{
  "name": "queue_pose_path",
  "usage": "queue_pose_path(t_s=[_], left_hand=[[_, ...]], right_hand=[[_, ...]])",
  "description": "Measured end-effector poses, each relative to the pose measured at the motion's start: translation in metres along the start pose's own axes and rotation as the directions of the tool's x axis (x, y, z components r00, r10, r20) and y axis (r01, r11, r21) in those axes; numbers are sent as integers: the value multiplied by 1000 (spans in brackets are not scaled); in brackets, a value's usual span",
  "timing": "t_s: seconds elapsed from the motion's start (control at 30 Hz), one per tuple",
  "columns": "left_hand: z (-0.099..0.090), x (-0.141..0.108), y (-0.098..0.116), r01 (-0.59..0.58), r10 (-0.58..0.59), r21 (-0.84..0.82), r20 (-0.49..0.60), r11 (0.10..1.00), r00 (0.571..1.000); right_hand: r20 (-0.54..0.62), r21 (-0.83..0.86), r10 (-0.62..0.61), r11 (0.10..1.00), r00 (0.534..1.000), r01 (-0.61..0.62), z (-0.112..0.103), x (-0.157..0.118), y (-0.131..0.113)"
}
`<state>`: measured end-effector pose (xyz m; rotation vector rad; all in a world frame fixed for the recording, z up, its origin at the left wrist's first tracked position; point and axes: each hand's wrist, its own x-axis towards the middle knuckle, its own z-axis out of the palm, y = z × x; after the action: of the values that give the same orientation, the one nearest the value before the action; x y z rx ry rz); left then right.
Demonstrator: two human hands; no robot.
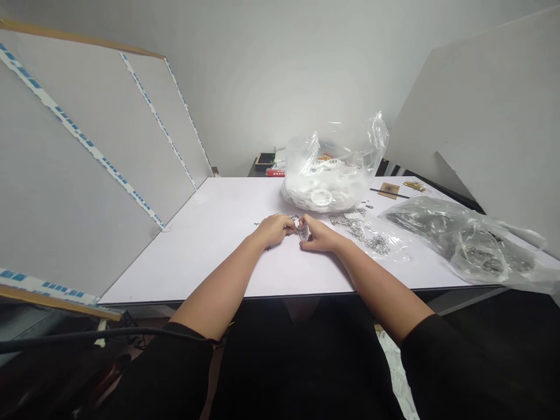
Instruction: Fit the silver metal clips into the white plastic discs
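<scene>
Holding: we log one small clear piece (304, 233), too small to identify, held between both hands above the middle of the table's near half.

Right hand (318, 235): closed, with thumb and fingers gripping the small clear piece.

Left hand (273, 229): curled, its fingertips (292, 226) just beside the small clear piece; we cannot tell whether they grip anything.

Scattered nearby: small dark parts (267, 248) lie loose around both hands on the white table (196, 262).

Just ahead: one clear plastic bag (343, 153), slumped open and filled with white rings (321, 197).

To the right: a clear bag of silvery small parts (367, 239) lies beside the right hand, and a larger clear bag of dark metal parts (459, 245) lies further along.

Far edge: we note a wooden square (389, 190), a dark rod (400, 196) and brass-coloured pieces (414, 186).

Behind the table: a black box (264, 160) and a red packet (275, 172).

Sides: grey panels with blue-marked tape (87, 163) at left, a plain panel (485, 116) at right.
</scene>
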<state>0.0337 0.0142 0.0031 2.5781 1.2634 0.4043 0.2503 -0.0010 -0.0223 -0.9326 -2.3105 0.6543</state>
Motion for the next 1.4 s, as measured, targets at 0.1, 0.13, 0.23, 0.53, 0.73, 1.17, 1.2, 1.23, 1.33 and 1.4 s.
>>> queue_pose_path(t_s=[0.1, 0.13, 0.23, 0.53, 0.73, 1.17, 1.2, 1.23, 1.33, 1.4], left_hand=[[0, 0, 2, -18, 18, 27, -7, 999, 1000], [-1, 0, 3, -23, 23, 39, -7, 999, 1000], [-2, 0, 6, -44, 44, 77, -1, 996, 999], [-3, 0, 7, -68, 67, 102, 12, 992, 998], [3, 3, 10, -85, 84, 103, 18, 991, 996], [-1, -3, -4, -78, 77, 69, 20, 995, 997], [-1, -3, -3, -77, 76, 67, 21, 995, 997], [-1, -3, -3, -79, 78, 62, 21, 995, 997], [1, -2, -5, -89, 89, 47, 11, 995, 996], [3, -1, -6, -88, 88, 44, 2, 995, 996]], right_hand=[[4, -2, 0, 1000, 1000, 0, 0, 0, 0], [4, -5, -2, 1000, 1000, 2, -1, 0, -1], [-5, -12, -12, 1000, 1000, 12, -1, -1, -2], [-16, -15, -35, 999, 999, 35, 0, -1, -2], [-12, -3, -4, 1000, 1000, 4, 1, -1, -2], [-43, 8, 45, 999, 998, -44, 4, -2, -3], [-44, 7, 44, 999, 998, -44, 4, -2, -3], [-44, 5, 43, 999, 998, -43, 4, -2, -2], [-48, -4, 38, 999, 998, -38, 4, -1, -2], [-45, -2, 38, 999, 998, -38, 4, -1, -3]])
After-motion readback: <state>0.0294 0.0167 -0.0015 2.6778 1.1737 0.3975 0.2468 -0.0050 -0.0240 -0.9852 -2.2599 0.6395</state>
